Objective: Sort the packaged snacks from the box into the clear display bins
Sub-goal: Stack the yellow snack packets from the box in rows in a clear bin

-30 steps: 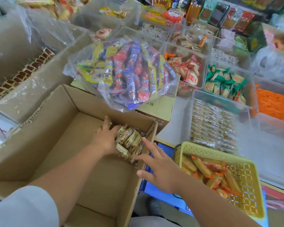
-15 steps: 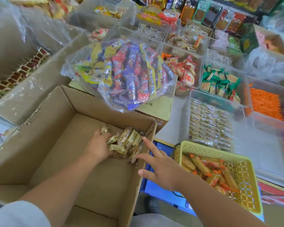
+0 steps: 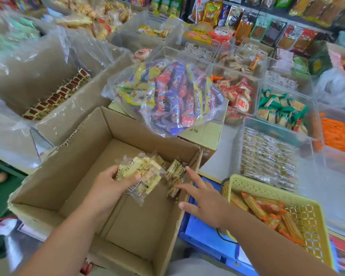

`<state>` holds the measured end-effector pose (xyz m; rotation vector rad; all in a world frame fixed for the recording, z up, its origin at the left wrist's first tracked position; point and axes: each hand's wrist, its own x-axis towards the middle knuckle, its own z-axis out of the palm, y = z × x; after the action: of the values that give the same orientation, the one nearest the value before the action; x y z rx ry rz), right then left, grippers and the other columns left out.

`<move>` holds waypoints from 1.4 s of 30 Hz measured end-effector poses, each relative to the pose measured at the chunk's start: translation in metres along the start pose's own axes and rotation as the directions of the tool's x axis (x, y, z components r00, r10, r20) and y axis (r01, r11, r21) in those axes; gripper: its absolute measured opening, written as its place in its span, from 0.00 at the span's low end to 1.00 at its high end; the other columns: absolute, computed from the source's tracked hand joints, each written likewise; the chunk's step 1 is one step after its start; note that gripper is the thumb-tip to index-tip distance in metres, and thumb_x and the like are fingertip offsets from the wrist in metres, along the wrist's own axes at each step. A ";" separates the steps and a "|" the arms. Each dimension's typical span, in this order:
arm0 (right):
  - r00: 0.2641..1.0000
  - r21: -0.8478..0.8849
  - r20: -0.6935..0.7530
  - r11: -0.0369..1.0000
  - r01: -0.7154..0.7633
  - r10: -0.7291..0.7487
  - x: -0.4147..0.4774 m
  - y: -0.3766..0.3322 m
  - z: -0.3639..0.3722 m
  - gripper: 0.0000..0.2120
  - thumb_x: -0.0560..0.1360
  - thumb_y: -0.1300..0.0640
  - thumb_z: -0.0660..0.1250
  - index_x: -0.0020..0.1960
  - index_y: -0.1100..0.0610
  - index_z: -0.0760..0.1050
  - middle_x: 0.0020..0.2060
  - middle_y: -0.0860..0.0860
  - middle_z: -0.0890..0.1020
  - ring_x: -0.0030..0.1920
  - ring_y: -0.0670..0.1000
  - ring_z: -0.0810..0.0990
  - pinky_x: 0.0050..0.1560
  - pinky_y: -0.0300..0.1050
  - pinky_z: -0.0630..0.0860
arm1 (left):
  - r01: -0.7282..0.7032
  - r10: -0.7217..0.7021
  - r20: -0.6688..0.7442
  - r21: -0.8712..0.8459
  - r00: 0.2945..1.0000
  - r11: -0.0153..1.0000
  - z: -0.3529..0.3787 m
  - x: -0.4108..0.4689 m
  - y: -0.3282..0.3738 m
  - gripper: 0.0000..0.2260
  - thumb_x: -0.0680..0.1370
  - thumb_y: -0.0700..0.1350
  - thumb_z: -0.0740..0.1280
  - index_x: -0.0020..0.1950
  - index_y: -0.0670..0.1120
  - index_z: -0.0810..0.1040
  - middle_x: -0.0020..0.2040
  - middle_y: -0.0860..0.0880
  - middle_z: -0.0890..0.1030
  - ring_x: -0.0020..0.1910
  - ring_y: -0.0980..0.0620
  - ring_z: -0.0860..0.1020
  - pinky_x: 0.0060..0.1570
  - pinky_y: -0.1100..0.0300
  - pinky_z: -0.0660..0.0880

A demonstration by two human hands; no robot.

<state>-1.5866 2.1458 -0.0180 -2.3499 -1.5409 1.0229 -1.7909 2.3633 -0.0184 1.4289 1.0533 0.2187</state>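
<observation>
Our left hand [image 3: 110, 183] grips a loose bunch of snack packets [image 3: 141, 172] low inside the cardboard box [image 3: 54, 176]. Our right hand [image 3: 206, 200], fingers spread and holding nothing, hovers at the remaining packets [image 3: 174, 175] in the far right corner. We judge them light, with slippery, crinkly film: best gathered across their middles, several together.

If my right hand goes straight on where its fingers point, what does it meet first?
Probably the loose snack packets in the far right corner of the cardboard box. The right hand has its fingertips almost on them, though depth is unclear.
</observation>
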 end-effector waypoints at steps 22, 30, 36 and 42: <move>0.805 0.810 -0.531 0.435 0.393 0.264 -0.121 0.040 -0.056 0.12 0.75 0.62 0.74 0.49 0.47 0.76 0.52 0.48 0.84 0.55 0.49 0.84 0.48 0.40 0.80 | 0.048 -0.037 0.060 -0.198 0.998 0.979 0.163 -0.095 0.056 0.18 0.70 0.46 0.80 0.58 0.55 0.82 0.50 0.52 0.88 0.49 0.50 0.87 0.46 0.52 0.82; 0.653 0.235 -0.752 0.886 0.400 -0.095 -0.154 0.110 -0.047 0.25 0.64 0.69 0.72 0.51 0.45 0.72 0.64 0.44 0.76 0.69 0.42 0.71 0.61 0.36 0.71 | 0.229 -0.192 0.128 -0.434 0.973 0.871 0.251 -0.113 0.060 0.09 0.80 0.43 0.70 0.59 0.50 0.82 0.52 0.45 0.88 0.43 0.44 0.87 0.35 0.53 0.81; 0.706 0.257 -0.699 0.880 0.400 -0.117 -0.171 0.154 -0.041 0.26 0.68 0.66 0.72 0.59 0.43 0.74 0.67 0.43 0.74 0.70 0.44 0.72 0.64 0.41 0.74 | 0.204 -0.190 0.074 -0.330 0.979 0.922 0.301 -0.121 0.062 0.10 0.83 0.43 0.67 0.61 0.54 0.83 0.53 0.48 0.88 0.54 0.43 0.85 0.51 0.45 0.80; 0.812 0.479 -0.582 0.787 0.388 -0.046 -0.178 0.172 -0.046 0.33 0.71 0.35 0.72 0.72 0.42 0.67 0.64 0.39 0.73 0.66 0.44 0.75 0.62 0.41 0.75 | 0.101 -0.102 0.009 -0.199 0.995 0.975 0.330 -0.126 0.072 0.08 0.80 0.42 0.71 0.54 0.55 0.84 0.51 0.48 0.88 0.50 0.46 0.87 0.52 0.44 0.83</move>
<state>-1.4711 1.9248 0.0172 -1.7444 -1.0516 0.5667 -1.5997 2.0628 0.0362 1.1917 1.0712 0.2440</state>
